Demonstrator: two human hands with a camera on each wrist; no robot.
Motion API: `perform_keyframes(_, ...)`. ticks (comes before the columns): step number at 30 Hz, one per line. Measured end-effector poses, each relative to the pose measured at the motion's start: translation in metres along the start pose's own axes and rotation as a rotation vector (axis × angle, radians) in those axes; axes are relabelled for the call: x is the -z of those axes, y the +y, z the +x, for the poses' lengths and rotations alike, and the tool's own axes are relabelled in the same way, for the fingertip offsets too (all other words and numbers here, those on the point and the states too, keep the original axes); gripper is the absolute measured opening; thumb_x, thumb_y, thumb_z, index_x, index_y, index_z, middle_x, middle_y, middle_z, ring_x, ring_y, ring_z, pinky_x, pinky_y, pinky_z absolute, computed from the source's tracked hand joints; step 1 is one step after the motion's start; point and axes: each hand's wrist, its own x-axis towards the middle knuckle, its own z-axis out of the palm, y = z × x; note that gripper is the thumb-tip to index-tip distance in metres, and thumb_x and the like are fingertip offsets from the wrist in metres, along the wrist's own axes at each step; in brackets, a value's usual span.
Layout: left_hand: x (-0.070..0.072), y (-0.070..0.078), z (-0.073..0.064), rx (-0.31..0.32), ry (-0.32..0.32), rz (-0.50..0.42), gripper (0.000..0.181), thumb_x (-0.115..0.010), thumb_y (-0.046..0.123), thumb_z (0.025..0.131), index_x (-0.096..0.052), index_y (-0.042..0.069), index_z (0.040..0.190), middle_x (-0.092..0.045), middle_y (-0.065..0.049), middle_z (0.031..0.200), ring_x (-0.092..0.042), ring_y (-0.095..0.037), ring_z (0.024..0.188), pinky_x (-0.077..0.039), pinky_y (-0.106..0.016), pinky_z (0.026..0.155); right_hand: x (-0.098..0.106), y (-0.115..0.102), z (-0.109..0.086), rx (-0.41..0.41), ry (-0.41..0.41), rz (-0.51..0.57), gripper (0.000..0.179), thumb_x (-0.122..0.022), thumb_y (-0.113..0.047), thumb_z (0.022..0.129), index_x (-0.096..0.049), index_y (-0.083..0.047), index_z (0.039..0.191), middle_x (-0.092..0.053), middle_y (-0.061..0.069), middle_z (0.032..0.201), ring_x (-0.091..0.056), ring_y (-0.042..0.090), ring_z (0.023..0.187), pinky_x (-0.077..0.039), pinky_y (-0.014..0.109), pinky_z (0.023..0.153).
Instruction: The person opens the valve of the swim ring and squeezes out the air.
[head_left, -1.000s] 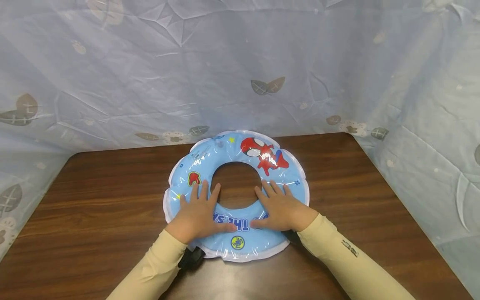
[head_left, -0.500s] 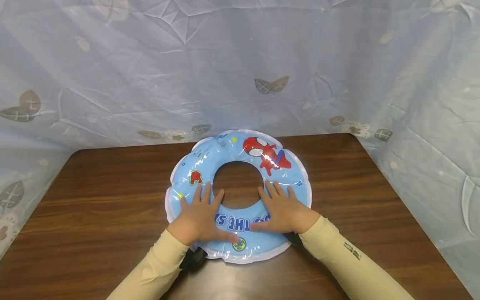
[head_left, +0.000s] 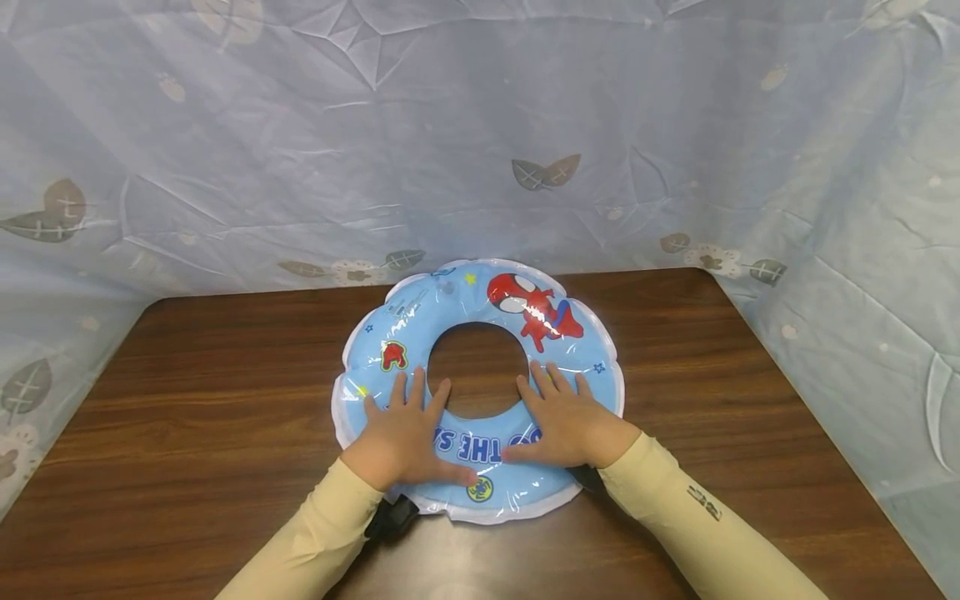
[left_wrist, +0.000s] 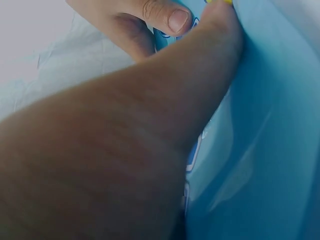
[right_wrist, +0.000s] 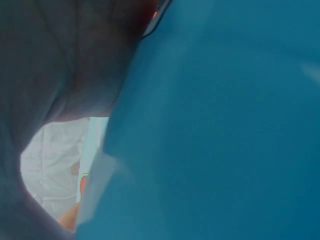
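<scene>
A light blue inflatable swim ring (head_left: 465, 304) with a white edge lies flat on the wooden table, its hole toward the middle. Printed on it are a red cartoon figure, blue lettering and a yellow spider badge. My left hand (head_left: 401, 446) rests on the ring's near left part, fingers spread, thumb beside the badge. On the near right part, my right hand (head_left: 566, 429) lies with fingers spread and thumb pointing left. The left wrist view shows the left hand (left_wrist: 165, 90) large against the blue vinyl (left_wrist: 265, 125). Blue vinyl (right_wrist: 210, 125) fills most of the right wrist view.
The dark wooden table (head_left: 225, 400) extends on both sides of the ring. A pale fabric curtain (head_left: 420, 167) with leaf prints hangs behind it and along the right side. A black wrist device (head_left: 392, 518) sits under the left wrist.
The view has shifted slightly, moving the whole scene a little to the right. Both hands stay spread on the swim ring, the left fingertips sitting slightly lower than a second ago.
</scene>
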Motion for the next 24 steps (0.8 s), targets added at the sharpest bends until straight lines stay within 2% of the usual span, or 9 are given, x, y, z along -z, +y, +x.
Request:
perform_keyframes(17,-0.0021,0.0010,0.0019,0.001,-0.002,0.005,0.129,-0.076,0.083,0.066,-0.031,0.011,0.163,-0.017,-0.030,0.168,-0.015,-0.057,0.152,-0.019,-0.086,0.106,0.0008,0.0000,0.0005,-0.006,-0.009,0.004,0.107,-0.069,-0.067,0.084,-0.032,-0.003,0.161,-0.021,0.023,0.169,-0.015,0.049,0.155,-0.015,0.074,0.118)
perform_keyframes(24,0.0035,-0.0042,0.0002,-0.017,-0.023,-0.073,0.128,-0.074,0.083,0.068,-0.027,0.012,0.164,-0.012,-0.028,0.170,-0.009,-0.055,0.154,-0.014,-0.086,0.107,0.0021,0.0010,0.0003,-0.005,-0.021,0.019,0.107,-0.067,-0.068,0.085,-0.031,-0.004,0.162,-0.019,0.022,0.170,-0.013,0.048,0.156,-0.014,0.073,0.119)
